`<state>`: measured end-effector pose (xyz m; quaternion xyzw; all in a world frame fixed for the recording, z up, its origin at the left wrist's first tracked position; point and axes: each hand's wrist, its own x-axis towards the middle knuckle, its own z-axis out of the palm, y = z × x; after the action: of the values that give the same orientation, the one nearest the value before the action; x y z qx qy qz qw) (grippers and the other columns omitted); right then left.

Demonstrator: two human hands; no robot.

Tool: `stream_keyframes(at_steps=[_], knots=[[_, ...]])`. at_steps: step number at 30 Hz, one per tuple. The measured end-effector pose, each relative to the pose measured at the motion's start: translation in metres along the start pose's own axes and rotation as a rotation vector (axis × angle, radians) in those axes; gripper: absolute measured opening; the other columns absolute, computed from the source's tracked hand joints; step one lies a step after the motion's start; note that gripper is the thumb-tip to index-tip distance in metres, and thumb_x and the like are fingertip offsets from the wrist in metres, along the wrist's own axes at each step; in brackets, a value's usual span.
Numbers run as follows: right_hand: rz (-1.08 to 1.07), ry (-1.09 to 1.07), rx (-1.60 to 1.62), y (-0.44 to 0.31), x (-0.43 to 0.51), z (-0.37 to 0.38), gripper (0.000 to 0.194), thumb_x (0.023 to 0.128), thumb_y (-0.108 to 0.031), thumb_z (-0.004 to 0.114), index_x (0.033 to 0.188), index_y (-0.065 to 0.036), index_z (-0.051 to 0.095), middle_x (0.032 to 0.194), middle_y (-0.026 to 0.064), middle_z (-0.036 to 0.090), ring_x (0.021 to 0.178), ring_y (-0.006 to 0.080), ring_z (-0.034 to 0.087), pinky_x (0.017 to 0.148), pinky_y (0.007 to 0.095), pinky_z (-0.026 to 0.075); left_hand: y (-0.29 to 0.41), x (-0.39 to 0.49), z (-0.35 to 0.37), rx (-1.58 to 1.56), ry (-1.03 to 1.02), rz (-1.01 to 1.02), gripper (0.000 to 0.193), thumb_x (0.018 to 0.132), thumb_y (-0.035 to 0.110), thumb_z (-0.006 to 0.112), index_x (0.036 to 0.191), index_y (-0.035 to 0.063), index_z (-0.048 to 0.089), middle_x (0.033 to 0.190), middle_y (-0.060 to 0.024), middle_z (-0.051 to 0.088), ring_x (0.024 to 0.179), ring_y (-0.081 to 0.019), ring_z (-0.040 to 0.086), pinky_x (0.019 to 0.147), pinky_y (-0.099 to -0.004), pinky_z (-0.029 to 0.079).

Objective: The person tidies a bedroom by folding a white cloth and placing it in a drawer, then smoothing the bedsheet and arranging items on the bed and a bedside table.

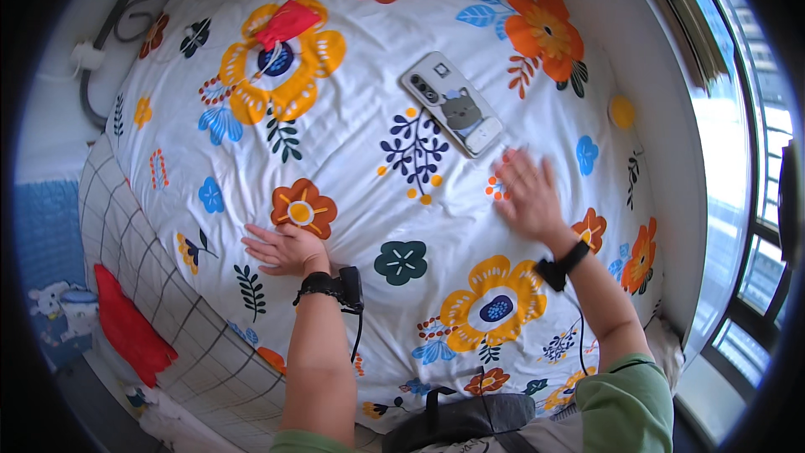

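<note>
A white flower-printed bed cover spreads under both arms, creased in places. My left hand rests on it with fingers apart, beside a brown printed flower, and holds nothing. Further right, my right hand is blurred, fingers spread, on or just over the cloth; contact cannot be told. Just beyond its fingertips lies a smartphone, back up, in a pale case with a grey cartoon animal. A small red cloth pouch with a pale drawstring lies far left on a yellow printed flower.
Dark straps with small devices circle both wrists, the left trailing a cable. A black bag is at my waist. A metal bed frame stands left, a window right. Red cloth hangs over the checked bedding.
</note>
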<state>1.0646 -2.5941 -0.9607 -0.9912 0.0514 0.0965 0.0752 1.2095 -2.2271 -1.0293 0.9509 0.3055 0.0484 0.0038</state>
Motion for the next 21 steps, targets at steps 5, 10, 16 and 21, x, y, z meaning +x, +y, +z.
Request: stream_keyframes(at_steps=[5, 10, 16, 21], knots=[[0.189, 0.172, -0.065, 0.134, 0.0, -0.004, 0.055, 0.094, -0.038, 0.041, 0.145, -0.02, 0.033, 0.154, 0.005, 0.024, 0.143, 0.0263, 0.021, 0.116, 0.0442, 0.012, 0.001, 0.005, 0.001, 0.048, 0.022, 0.001, 0.062, 0.092, 0.036, 0.028, 0.15, 0.0167, 0.019, 0.156, -0.0116, 0.016, 0.143, -0.0274, 0.018, 0.111, -0.0565, 0.015], [0.325, 0.278, -0.028, 0.191, -0.002, 0.004, 0.057, 0.097, -0.044, 0.036, 0.147, -0.019, 0.029, 0.153, 0.0093, 0.025, 0.141, 0.0281, 0.023, 0.116, 0.0426, 0.014, -0.003, 0.008, 0.004, 0.079, 0.049, 0.024, 0.062, 0.093, 0.038, 0.027, 0.151, 0.0186, 0.018, 0.157, -0.0096, 0.016, 0.144, -0.0247, 0.018, 0.112, -0.0546, 0.015], [0.297, 0.398, -0.051, 0.204, -0.002, 0.023, 0.055, 0.097, -0.046, 0.033, 0.145, -0.017, 0.032, 0.152, 0.0108, 0.027, 0.14, 0.0282, 0.025, 0.116, 0.0433, 0.016, -0.022, 0.036, 0.025, 0.03, -0.042, 0.047, 0.065, 0.093, 0.047, 0.022, 0.152, 0.0196, 0.013, 0.158, -0.0102, 0.011, 0.146, -0.0244, 0.01, 0.113, -0.0537, 0.008], [0.355, 0.443, 0.011, 0.199, -0.005, 0.019, 0.051, 0.099, -0.042, 0.029, 0.145, -0.021, 0.031, 0.153, 0.0051, 0.027, 0.14, 0.0251, 0.024, 0.116, 0.0418, 0.014, -0.022, 0.009, -0.005, -0.057, -0.295, 0.161, 0.071, 0.096, 0.047, 0.022, 0.15, 0.0045, 0.007, 0.157, -0.0162, 0.006, 0.146, -0.0271, 0.004, 0.115, -0.0493, 0.004]])
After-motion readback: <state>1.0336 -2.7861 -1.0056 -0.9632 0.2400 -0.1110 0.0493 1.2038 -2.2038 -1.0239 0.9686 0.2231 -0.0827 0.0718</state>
